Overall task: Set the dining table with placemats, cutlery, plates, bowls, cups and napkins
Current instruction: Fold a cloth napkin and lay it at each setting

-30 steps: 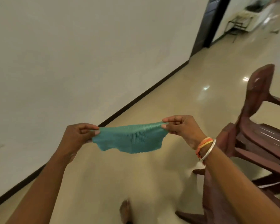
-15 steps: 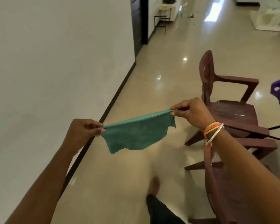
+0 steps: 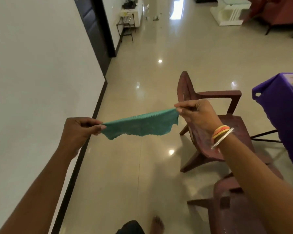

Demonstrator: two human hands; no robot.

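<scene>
Green napkin (image 3: 142, 124) being held taut in the air

It is being pinched at its two ends by the left hand (image 3: 78, 130) and right hand (image 3: 198, 114), beside a brown chair (image 3: 233, 122).

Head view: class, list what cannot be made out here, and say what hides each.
All in the head view.
1. Purple-covered table: cut off by the right edge; what lies on it is a blurred sliver.
2. Green cloth: its corners hidden inside the left hand and right hand.
3. Near chair: partly behind the right forearm.
</scene>
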